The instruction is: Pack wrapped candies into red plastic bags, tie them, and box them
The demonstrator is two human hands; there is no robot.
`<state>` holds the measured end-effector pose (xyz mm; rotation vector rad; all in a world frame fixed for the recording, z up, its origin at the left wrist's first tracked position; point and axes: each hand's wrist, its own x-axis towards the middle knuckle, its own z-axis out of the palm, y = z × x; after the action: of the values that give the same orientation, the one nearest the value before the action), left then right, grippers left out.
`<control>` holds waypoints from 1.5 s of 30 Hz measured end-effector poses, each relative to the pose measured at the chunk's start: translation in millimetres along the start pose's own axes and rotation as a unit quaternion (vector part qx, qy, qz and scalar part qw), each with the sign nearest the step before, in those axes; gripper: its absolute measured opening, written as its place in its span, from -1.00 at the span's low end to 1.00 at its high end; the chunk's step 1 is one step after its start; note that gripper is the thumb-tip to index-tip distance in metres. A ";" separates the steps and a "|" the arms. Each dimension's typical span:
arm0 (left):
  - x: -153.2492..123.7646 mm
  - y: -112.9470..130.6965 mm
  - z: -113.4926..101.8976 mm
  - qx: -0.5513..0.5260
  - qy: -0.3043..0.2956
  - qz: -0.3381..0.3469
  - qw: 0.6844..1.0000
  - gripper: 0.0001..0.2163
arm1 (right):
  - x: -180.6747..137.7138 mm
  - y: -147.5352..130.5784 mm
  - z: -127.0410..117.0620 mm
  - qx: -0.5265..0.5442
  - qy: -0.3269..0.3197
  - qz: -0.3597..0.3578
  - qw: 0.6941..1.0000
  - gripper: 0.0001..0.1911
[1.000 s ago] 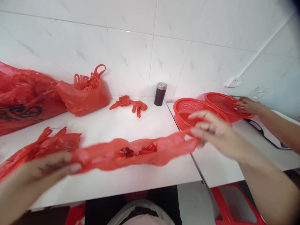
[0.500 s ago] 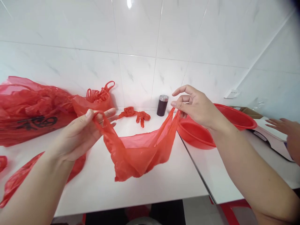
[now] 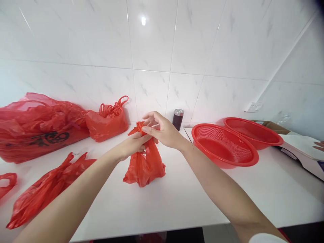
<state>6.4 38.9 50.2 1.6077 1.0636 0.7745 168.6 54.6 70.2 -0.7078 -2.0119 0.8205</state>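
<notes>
Both my left hand (image 3: pixel 133 145) and right hand (image 3: pixel 165 131) grasped a red bag (image 3: pixel 145 172) by its gathered top, left of the perforated basin (image 3: pixel 238 146)

Both bare arms reach forward and converge, bringing the hands together near the middle of the view. The left forearm (image 3: pixel 83 189) slants up and rightward, its wrist almost straight; the left hand (image 3: pixel 135 145) is closed in a grip, fingers curled around. The right forearm (image 3: pixel 215 182) slants up and leftward. The right hand (image 3: pixel 164 131) sits slightly higher, overlapping the left, its thumb pointing left and its index finger arched above. Whether its fingertips press together is hard to see.
</notes>
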 end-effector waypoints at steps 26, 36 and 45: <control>-17.3 -50.7 25.7 0.295 0.215 0.226 0.903 -0.77 | -58.8 64.0 33.7 0.234 -0.068 0.153 0.958 -0.74; -56.4 -106.5 20.6 0.164 0.214 0.031 0.963 -0.62 | -95.8 83.2 23.2 -0.026 0.104 0.142 0.984 -0.74; -49.4 -147.6 49.8 0.148 0.394 -0.029 0.906 -0.62 | -95.1 124.5 69.0 -0.153 0.137 0.219 0.954 -0.69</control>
<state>-8.6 -11.7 -104.5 1.5127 1.8692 1.3271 179.7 44.0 -100.3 -1.4019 -1.7671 0.6140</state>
